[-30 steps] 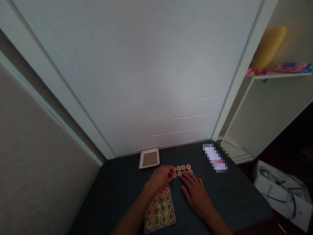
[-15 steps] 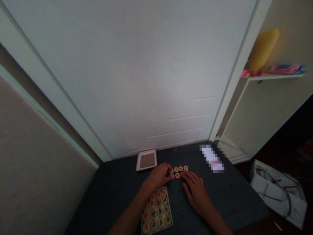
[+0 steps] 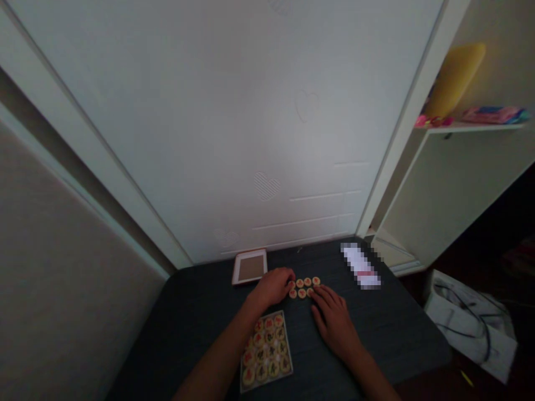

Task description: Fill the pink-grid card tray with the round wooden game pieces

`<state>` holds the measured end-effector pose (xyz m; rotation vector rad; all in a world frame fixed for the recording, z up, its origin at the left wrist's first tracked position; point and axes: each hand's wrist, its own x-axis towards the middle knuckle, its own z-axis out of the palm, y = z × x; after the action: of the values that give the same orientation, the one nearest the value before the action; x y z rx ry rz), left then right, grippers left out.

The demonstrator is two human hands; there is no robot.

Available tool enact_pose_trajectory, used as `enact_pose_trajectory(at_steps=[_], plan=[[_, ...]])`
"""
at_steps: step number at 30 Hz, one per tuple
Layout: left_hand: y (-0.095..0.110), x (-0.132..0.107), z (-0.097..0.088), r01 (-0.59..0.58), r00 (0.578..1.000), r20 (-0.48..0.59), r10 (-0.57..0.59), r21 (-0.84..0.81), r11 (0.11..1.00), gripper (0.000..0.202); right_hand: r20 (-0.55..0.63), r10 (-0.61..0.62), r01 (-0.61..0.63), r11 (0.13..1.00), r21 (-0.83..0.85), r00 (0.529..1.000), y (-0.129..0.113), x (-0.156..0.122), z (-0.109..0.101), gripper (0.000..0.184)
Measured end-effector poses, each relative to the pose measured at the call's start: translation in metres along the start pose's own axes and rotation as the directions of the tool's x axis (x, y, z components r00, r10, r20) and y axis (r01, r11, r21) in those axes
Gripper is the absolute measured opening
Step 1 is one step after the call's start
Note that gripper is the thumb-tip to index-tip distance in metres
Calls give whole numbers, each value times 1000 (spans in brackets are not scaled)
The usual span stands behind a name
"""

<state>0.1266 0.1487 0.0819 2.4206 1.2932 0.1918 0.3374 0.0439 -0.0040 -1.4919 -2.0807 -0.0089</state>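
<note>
Several round wooden chess pieces (image 3: 304,286) with red marks lie in a small cluster on the dark table (image 3: 200,317). My left hand (image 3: 272,286) rests curled at the cluster's left side, fingertips touching the pieces. My right hand (image 3: 333,317) lies flat on the table with fingers stretched toward the cluster's right side. Nearer to me, under my left forearm, a tray (image 3: 266,351) holds several more round pieces in rows.
A square pink-rimmed lid or box (image 3: 249,267) lies at the table's far edge by the white door. A white flat object (image 3: 360,265) sits at the far right. A shelf with a yellow item (image 3: 455,78) stands right; a bag (image 3: 472,328) lies on the floor.
Both hands stay at the loose pieces and have drawn the cluster closer together. The camera shifted slightly, so everything sits a bit lower-left and then higher in view.
</note>
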Motion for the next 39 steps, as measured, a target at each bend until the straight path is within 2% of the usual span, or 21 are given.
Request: enact_pose_trajectory(at_steps=[8, 14, 21, 39], plan=[[-8, 9, 1, 9, 1000, 20, -9, 19, 1000, 19, -70, 51, -50, 999, 13, 996, 10, -3, 8, 37], [-7, 26, 4, -20, 997, 77, 18, 19, 1000, 17, -51, 60, -60, 998, 7, 997, 11, -3, 10, 38], [-10, 42, 12, -26, 988, 151, 21, 31, 999, 30, -67, 85, -84, 996, 18, 994, 11, -3, 10, 38], [-22, 46, 16, 16, 972, 234, 15, -129, 992, 31, -67, 96, -93, 994, 50, 993, 12, -3, 9, 40]])
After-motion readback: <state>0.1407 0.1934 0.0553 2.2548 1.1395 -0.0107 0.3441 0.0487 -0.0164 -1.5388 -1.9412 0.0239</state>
